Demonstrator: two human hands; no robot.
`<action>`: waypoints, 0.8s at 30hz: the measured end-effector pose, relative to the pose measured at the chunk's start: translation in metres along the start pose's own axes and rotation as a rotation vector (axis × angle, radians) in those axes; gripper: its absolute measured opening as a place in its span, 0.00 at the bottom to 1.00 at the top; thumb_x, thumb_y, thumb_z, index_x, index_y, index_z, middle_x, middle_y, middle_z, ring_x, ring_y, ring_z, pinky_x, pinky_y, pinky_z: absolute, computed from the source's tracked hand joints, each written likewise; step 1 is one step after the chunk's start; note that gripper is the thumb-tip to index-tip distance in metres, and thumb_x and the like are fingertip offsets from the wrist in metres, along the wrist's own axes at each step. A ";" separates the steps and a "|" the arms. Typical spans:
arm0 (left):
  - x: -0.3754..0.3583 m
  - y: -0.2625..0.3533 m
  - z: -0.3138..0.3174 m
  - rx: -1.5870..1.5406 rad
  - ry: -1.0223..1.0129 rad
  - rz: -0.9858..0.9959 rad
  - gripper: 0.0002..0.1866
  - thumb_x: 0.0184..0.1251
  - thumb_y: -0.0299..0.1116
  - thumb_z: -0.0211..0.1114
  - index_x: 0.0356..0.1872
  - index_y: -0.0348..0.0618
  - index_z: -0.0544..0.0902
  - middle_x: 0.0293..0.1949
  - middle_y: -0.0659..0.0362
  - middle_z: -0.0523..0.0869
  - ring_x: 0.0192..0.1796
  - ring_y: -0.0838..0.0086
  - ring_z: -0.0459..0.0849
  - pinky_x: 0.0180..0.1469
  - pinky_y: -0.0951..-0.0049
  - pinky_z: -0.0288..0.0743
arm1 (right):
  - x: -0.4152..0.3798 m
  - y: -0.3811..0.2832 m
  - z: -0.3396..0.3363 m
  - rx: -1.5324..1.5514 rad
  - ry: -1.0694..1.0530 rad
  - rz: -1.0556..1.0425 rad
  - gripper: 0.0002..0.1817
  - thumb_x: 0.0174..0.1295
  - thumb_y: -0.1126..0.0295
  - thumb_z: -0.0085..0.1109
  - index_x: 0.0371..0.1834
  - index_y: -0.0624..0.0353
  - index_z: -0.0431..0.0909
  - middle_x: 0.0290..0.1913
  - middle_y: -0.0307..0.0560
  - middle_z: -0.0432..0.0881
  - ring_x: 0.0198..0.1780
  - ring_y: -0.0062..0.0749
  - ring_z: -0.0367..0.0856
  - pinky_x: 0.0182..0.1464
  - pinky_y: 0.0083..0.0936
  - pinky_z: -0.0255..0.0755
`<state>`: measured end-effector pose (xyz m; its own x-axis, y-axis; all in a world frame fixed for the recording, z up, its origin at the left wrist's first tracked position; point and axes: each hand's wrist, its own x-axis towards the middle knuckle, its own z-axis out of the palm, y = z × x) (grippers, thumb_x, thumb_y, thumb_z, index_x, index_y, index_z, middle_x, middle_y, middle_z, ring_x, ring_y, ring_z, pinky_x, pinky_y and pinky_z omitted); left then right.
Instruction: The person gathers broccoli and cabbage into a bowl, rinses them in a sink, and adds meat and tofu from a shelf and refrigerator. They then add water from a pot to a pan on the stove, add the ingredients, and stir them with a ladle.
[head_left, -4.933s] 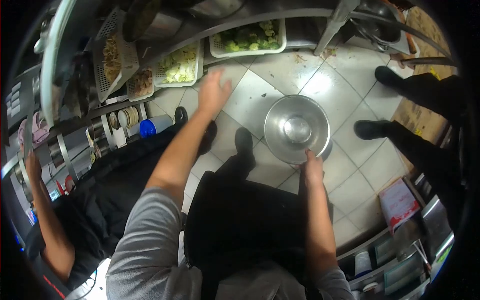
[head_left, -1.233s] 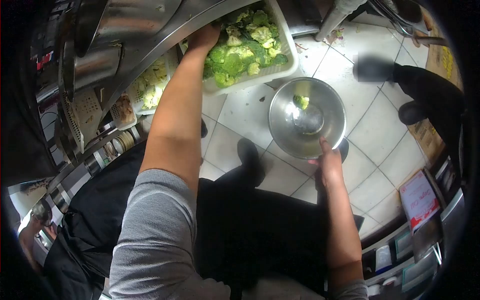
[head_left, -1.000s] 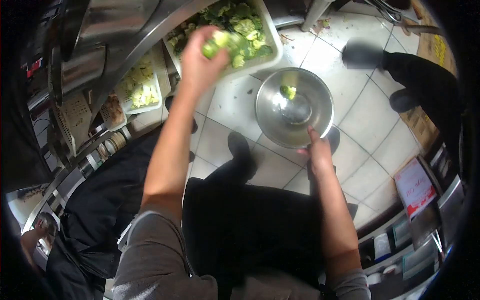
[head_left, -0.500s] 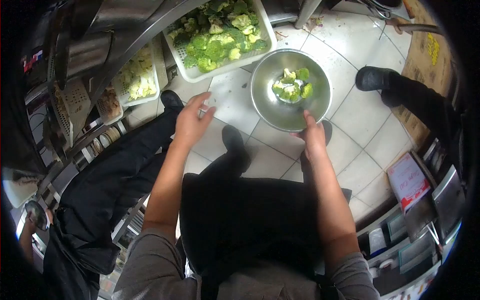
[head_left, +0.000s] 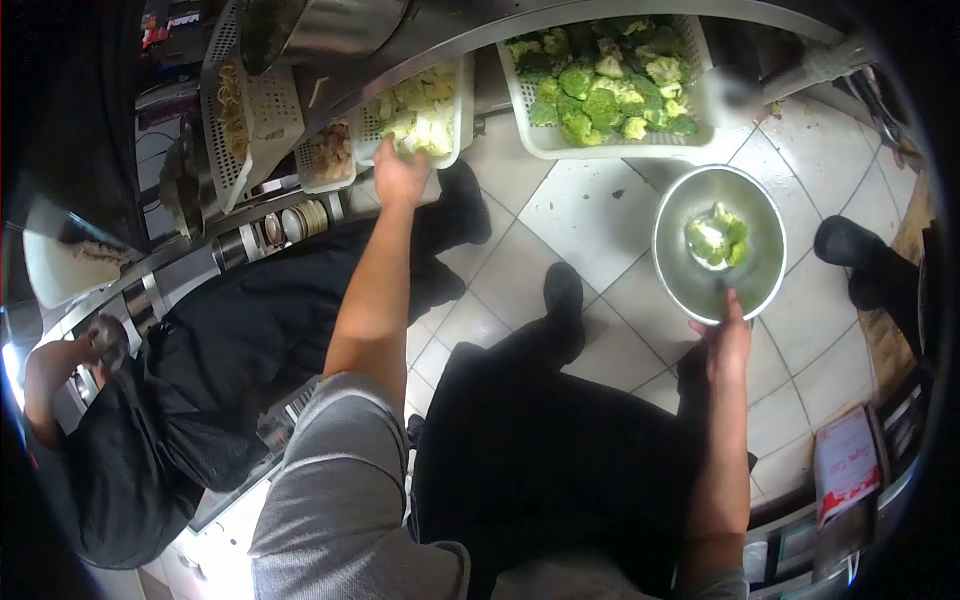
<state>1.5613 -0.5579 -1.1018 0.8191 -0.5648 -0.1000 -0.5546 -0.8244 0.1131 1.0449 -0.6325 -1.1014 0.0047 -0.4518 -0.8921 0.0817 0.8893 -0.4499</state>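
My right hand [head_left: 728, 340] grips the near rim of a steel bowl [head_left: 676, 275], with one digit over the edge. Several broccoli florets [head_left: 718, 238] sit in the bottom of the bowl. My left hand [head_left: 402, 182] reaches to the near edge of a white basket [head_left: 463, 110] of pale green chopped vegetable pieces [head_left: 422, 125], probably cabbage. Its fingers are apart at the pieces, and their tips are partly hidden. Beyond the bowl, to its left, a larger white basket [head_left: 620, 152] holds a heap of broccoli [head_left: 605, 95].
A metal shelf edge [head_left: 500, 25] runs above the baskets. At left are a small tray of brownish pieces [head_left: 331, 150] and a perforated white basket [head_left: 270, 120]. Another person in black [head_left: 250, 330] stands close on my left. A dark shoe [head_left: 845, 242] is at right on the tiled floor [head_left: 640, 320].
My left hand has moved forward to the basket of pale pieces. The view has swung left, so baskets and bowl appear further right. My right hand still holds the bowl.
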 end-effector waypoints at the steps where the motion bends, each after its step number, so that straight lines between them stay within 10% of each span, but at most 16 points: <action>1: 0.014 -0.001 0.004 0.110 0.022 -0.023 0.40 0.55 0.50 0.70 0.67 0.42 0.68 0.61 0.44 0.74 0.62 0.55 0.75 0.63 0.61 0.70 | -0.004 0.002 0.002 -0.009 0.040 -0.009 0.28 0.71 0.55 0.50 0.64 0.67 0.64 0.52 0.52 0.78 0.43 0.34 0.83 0.34 0.27 0.82; 10: 0.095 -0.038 0.055 0.261 -0.349 -0.065 0.60 0.39 0.64 0.75 0.72 0.43 0.58 0.67 0.42 0.69 0.69 0.54 0.70 0.70 0.63 0.65 | -0.004 0.020 -0.010 -0.018 0.096 -0.039 0.27 0.71 0.55 0.52 0.63 0.65 0.66 0.51 0.48 0.79 0.43 0.31 0.83 0.41 0.28 0.79; 15: 0.088 -0.028 0.068 0.347 -0.193 -0.078 0.32 0.60 0.48 0.63 0.65 0.48 0.71 0.56 0.44 0.82 0.59 0.55 0.80 0.59 0.60 0.74 | -0.007 0.016 0.007 0.024 0.150 -0.084 0.28 0.73 0.55 0.49 0.66 0.67 0.65 0.61 0.50 0.75 0.60 0.35 0.75 0.61 0.36 0.70; 24: 0.092 -0.047 0.034 -0.007 -0.077 0.063 0.27 0.58 0.44 0.65 0.56 0.39 0.78 0.50 0.43 0.85 0.55 0.55 0.83 0.57 0.63 0.74 | -0.005 0.015 0.008 -0.013 0.080 -0.163 0.28 0.72 0.57 0.51 0.66 0.70 0.66 0.62 0.52 0.75 0.60 0.36 0.75 0.61 0.35 0.69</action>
<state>1.6576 -0.5723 -1.1498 0.7689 -0.6168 -0.1683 -0.6034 -0.7871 0.1283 1.0542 -0.6177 -1.1034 -0.0865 -0.5835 -0.8075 0.0625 0.8058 -0.5889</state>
